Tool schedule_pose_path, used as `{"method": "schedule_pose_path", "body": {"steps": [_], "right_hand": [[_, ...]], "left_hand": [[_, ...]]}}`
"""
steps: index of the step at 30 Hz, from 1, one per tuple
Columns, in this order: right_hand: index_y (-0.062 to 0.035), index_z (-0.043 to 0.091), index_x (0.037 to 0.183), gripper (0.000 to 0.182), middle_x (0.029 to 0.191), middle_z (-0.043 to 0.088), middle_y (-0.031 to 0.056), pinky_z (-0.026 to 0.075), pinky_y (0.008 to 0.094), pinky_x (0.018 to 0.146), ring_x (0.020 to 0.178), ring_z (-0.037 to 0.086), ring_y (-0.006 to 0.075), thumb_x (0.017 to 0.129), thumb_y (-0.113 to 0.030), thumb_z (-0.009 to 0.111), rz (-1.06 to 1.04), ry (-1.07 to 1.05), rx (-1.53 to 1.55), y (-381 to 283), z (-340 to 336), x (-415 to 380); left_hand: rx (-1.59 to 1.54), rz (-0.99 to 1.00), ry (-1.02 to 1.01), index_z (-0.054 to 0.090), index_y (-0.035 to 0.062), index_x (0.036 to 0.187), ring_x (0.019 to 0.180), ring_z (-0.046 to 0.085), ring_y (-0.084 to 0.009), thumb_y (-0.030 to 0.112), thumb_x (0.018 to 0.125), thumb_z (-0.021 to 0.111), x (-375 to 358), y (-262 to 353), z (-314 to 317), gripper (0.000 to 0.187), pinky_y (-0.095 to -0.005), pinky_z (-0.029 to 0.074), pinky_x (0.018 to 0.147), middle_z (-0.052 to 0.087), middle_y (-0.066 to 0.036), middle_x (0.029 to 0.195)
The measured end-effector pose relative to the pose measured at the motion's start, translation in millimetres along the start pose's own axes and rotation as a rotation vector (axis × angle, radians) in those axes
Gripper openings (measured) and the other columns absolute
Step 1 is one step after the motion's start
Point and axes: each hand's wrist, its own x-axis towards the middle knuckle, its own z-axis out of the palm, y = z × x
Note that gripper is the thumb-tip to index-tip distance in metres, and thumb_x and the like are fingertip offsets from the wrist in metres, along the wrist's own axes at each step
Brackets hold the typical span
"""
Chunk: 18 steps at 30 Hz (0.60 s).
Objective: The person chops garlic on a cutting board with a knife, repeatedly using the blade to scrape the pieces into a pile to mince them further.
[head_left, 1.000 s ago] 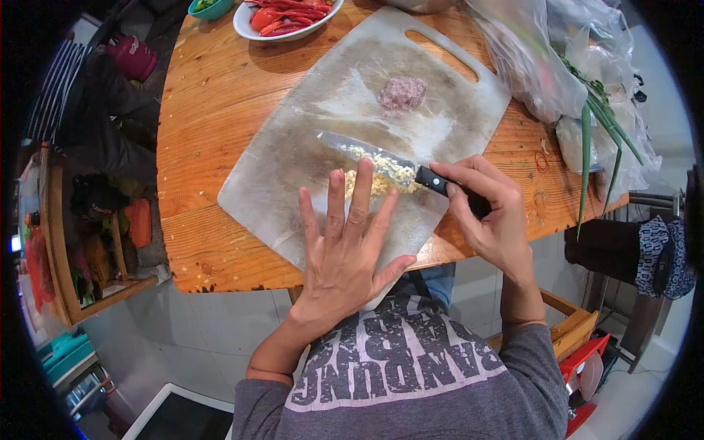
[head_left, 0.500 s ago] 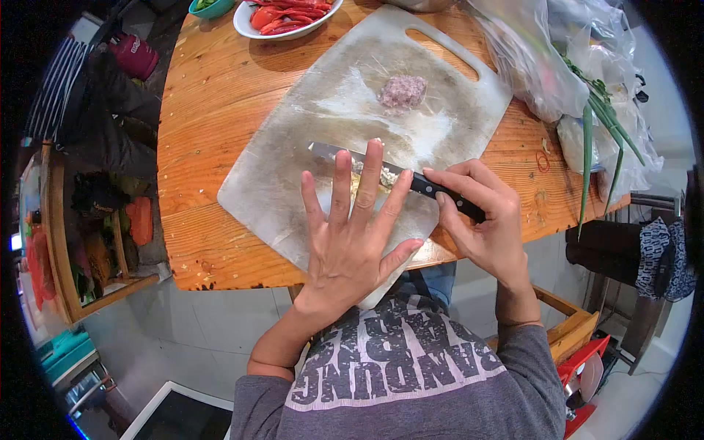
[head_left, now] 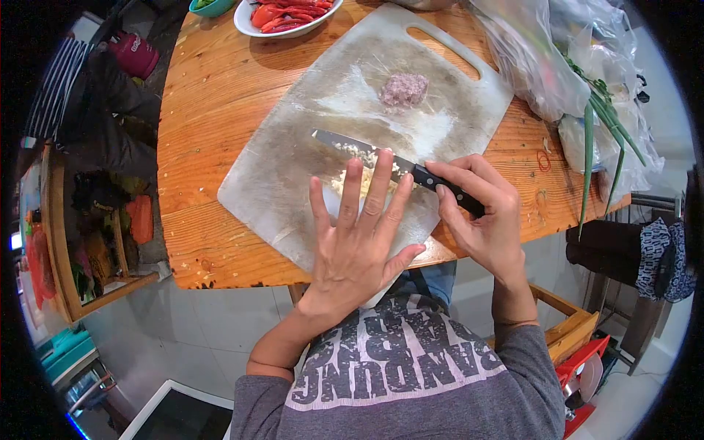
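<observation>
My right hand (head_left: 484,213) is closed around the black handle of a knife (head_left: 447,188). The blade points left over the cutting board (head_left: 286,154), with chopped pale bits, like garlic, on and beside it. My left hand (head_left: 359,227) is spread flat, palm down, its fingertips at the blade and over part of the chopped garlic (head_left: 341,182). Farther up the board sits a small mound of minced pinkish-purple food (head_left: 403,89).
A white bowl of red chilies (head_left: 287,33) and a teal bowl (head_left: 213,7) stand at the table's far edge. Plastic bags (head_left: 528,66) and green onions (head_left: 589,154) lie at the right. A red rubber band (head_left: 543,161) rests on the wooden table (head_left: 198,161).
My left hand has shifted slightly right and down. The knife blade is tilted differently, its tip a little higher, and more of the chopped garlic shows.
</observation>
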Motion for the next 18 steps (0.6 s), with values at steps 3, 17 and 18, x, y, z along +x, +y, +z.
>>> {"method": "schedule_pose_path", "body": {"steps": [3,17,18], "right_hand": [[-0.0013,0.075,0.112,0.032,0.091,0.067,0.0135,0.055,0.0337,0.073,0.08,0.069,0.0255,0.08,0.003,0.069,-0.005,0.007,-0.002,-0.4,-1.6,-0.6],[-0.0008,0.074,0.112,0.032,0.09,0.067,0.0132,0.055,0.0328,0.071,0.079,0.069,0.0243,0.081,0.004,0.07,0.006,0.003,0.02,-2.3,-1.9,-3.6],[-0.0008,0.074,0.112,0.032,0.09,0.067,0.0131,0.055,0.0328,0.071,0.079,0.069,0.0242,0.081,0.004,0.07,-0.006,0.001,0.008,-2.9,-3.0,-3.5]], "left_hand": [[0.001,-0.015,-0.032,0.04,0.0146,0.157,0.156,-0.005,-0.0426,0.059,0.09,0.061,-0.6,1.5,3.7,0.083,-0.0687,-0.002,0.119,0.009,-0.02,0.17],[0.046,-0.001,-0.073,0.032,0.0121,0.16,0.157,-0.006,-0.0396,0.069,0.094,0.045,0.1,1.8,3.1,0.088,-0.0676,-0.006,0.119,0.007,-0.019,0.171],[0.002,-0.009,-0.056,0.031,0.0119,0.161,0.157,-0.003,-0.0368,0.067,0.092,0.049,0.8,1.9,3.9,0.09,-0.0677,-0.005,0.12,0.009,-0.016,0.171]]}}
